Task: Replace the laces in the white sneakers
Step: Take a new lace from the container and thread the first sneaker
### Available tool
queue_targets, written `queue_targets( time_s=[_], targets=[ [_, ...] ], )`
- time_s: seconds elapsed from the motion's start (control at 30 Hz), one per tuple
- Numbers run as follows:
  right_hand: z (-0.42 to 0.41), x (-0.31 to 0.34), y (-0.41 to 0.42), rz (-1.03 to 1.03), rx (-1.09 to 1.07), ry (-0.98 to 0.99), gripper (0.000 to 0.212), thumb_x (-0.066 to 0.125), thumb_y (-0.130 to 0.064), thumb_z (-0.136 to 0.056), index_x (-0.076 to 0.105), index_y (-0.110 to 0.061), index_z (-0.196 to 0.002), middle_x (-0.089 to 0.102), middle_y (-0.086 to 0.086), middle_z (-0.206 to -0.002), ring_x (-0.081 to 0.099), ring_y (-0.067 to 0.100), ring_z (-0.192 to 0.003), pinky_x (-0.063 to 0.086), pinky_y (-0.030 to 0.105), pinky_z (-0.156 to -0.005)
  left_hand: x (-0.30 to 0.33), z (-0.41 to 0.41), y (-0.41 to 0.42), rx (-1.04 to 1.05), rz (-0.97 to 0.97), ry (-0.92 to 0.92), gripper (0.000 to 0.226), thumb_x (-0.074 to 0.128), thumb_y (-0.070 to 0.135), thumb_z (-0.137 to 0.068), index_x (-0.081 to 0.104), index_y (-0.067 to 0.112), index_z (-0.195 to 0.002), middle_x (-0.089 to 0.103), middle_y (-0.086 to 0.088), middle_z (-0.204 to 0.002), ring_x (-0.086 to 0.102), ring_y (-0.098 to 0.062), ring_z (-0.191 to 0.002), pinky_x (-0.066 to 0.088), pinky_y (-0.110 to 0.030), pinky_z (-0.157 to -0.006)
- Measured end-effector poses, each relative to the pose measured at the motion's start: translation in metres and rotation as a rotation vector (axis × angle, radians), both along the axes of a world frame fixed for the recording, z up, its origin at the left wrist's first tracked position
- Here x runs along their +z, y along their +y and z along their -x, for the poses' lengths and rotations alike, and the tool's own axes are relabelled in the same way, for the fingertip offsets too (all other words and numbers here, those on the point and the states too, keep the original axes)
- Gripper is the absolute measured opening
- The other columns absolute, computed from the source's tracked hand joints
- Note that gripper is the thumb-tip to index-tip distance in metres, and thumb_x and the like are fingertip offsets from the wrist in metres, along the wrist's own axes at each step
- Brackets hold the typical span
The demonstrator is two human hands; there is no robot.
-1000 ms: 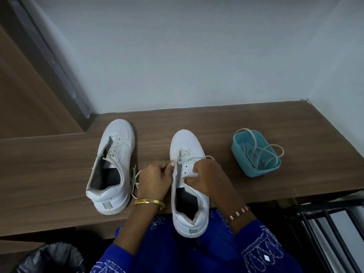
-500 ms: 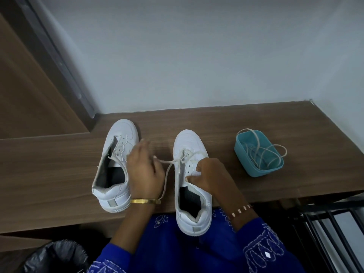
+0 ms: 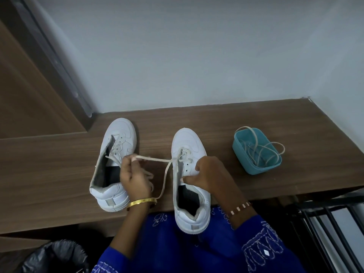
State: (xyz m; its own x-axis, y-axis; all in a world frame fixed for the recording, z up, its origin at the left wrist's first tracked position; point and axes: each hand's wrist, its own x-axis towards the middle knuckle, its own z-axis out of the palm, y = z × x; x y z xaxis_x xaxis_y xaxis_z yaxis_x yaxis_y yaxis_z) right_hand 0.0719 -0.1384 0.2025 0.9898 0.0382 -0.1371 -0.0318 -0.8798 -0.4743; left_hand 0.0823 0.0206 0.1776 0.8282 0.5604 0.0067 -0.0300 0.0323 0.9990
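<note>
Wooden shelf [image 3: 256,123] bearing two white sneakers, right sneaker [image 3: 190,174] with heel overhanging its edge, right hand [image 3: 208,174] gripping its side, partly hiding the eyelets, left hand [image 3: 136,178] pinching its cream lace [image 3: 153,159] taut leftward, over left sneaker [image 3: 115,160], teal tub [image 3: 256,152] of spare laces rightward.

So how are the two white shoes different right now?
The left sneaker lies untouched and tilted on the wooden shelf, while the right sneaker points straight and overhangs the edge. The right sneaker has a lace crossing its eyelets, pulled by the left hand and steadied by the right hand; the left sneaker's upper eyelets look empty. Both are white.
</note>
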Motion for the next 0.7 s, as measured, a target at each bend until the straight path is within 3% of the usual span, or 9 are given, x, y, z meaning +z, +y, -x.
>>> queue_targets(
  time_s=[0.03, 0.1, 0.23, 0.3, 0.4, 0.47, 0.53, 0.63, 0.7],
  targets=[
    [0.000, 0.001, 0.000, 0.012, 0.005, 0.016, 0.055, 0.073, -0.043, -0.073, 0.028, -0.018, -0.052, 0.027, -0.006, -0.052, 0.027, 0.008, -0.045, 0.020, 0.017, -0.044, 0.003, 0.000, 0.001, 0.048, 0.070, -0.004, 0.027, 0.039, 0.010, -0.093, 0.048, 0.017, -0.070, 0.054, 0.015, -0.054, 0.048, 0.000, -0.051, 0.040, -0.015, -0.052],
    [0.000, 0.001, -0.001, 0.025, 0.015, 0.040, 0.054, 0.074, -0.046, -0.072, 0.032, -0.018, -0.054, 0.031, -0.007, -0.054, 0.031, 0.007, -0.047, 0.021, 0.016, -0.045, 0.007, 0.000, -0.001, 0.030, -0.021, -0.017, 0.020, 0.040, 0.018, -0.089, 0.051, 0.014, -0.072, 0.054, 0.007, -0.066, 0.048, -0.006, -0.065, 0.041, -0.022, -0.066],
    [0.001, -0.002, -0.001, 0.006, 0.031, 0.028, 0.045, 0.074, -0.045, -0.072, 0.045, -0.010, -0.067, 0.035, -0.008, -0.059, 0.034, 0.006, -0.052, 0.024, 0.014, -0.048, 0.002, 0.002, -0.006, -0.158, -0.315, -0.030, 0.040, 0.043, 0.030, -0.085, 0.055, 0.010, -0.117, 0.055, 0.004, -0.113, 0.052, -0.004, -0.100, 0.040, -0.013, -0.085],
    [0.001, -0.001, -0.001, 0.002, 0.033, 0.016, 0.042, 0.073, -0.044, -0.073, 0.059, -0.006, -0.084, 0.046, -0.005, -0.066, 0.041, 0.006, -0.059, 0.031, 0.015, -0.052, 0.004, 0.001, -0.010, -0.313, -0.517, -0.030, 0.043, 0.046, 0.035, -0.084, 0.059, 0.009, -0.116, 0.062, -0.001, -0.108, 0.058, -0.014, -0.097, 0.046, -0.024, -0.084],
    [0.001, -0.001, -0.001, 0.003, 0.027, 0.017, 0.048, 0.073, -0.044, -0.073, 0.062, -0.003, -0.094, 0.056, 0.000, -0.076, 0.048, 0.010, -0.072, 0.036, 0.017, -0.058, 0.001, -0.004, -0.018, -0.489, -0.856, 0.110, 0.023, 0.056, 0.024, -0.086, 0.071, 0.011, -0.098, 0.072, -0.009, -0.086, 0.065, -0.028, -0.080, 0.047, -0.045, -0.087],
    [0.001, 0.000, -0.001, 0.009, 0.030, 0.018, 0.045, 0.073, -0.044, -0.074, 0.062, -0.004, -0.091, 0.055, -0.001, -0.074, 0.053, 0.015, -0.074, 0.037, 0.016, -0.058, -0.004, -0.005, -0.016, -0.492, -0.849, 0.176, 0.015, 0.061, 0.015, -0.086, 0.074, 0.013, -0.092, 0.073, -0.009, -0.083, 0.065, -0.029, -0.079, 0.044, -0.050, -0.092],
    [0.001, 0.000, -0.001, 0.013, 0.022, 0.019, 0.048, 0.072, -0.043, -0.075, 0.062, -0.003, -0.100, 0.063, 0.006, -0.091, 0.059, 0.018, -0.086, 0.041, 0.020, -0.067, -0.007, -0.003, -0.011, -0.447, -0.737, 0.140, 0.011, 0.063, 0.011, -0.084, 0.074, 0.009, -0.084, 0.072, -0.006, -0.079, 0.066, -0.028, -0.077, 0.046, -0.046, -0.093],
    [0.000, 0.001, -0.001, 0.028, 0.025, 0.019, 0.050, 0.071, -0.043, -0.076, 0.062, -0.004, -0.105, 0.064, 0.007, -0.101, 0.059, 0.016, -0.088, 0.039, 0.020, -0.069, -0.008, 0.000, -0.001, -0.342, -0.498, 0.132, 0.018, 0.060, 0.006, -0.086, 0.065, 0.015, -0.071, 0.066, -0.010, -0.079, 0.061, -0.001, -0.060, 0.045, -0.011, -0.063],
    [-0.001, 0.001, -0.001, 0.030, 0.018, 0.020, 0.049, 0.072, -0.044, -0.075, 0.062, -0.004, -0.102, 0.065, 0.007, -0.098, 0.054, 0.012, -0.079, 0.037, 0.019, -0.067, -0.010, 0.003, 0.003, -0.280, -0.434, 0.108, 0.028, 0.060, 0.007, -0.085, 0.060, 0.023, -0.063, 0.062, -0.009, -0.078, 0.055, 0.005, -0.061, 0.038, -0.007, -0.058]
  ],
)
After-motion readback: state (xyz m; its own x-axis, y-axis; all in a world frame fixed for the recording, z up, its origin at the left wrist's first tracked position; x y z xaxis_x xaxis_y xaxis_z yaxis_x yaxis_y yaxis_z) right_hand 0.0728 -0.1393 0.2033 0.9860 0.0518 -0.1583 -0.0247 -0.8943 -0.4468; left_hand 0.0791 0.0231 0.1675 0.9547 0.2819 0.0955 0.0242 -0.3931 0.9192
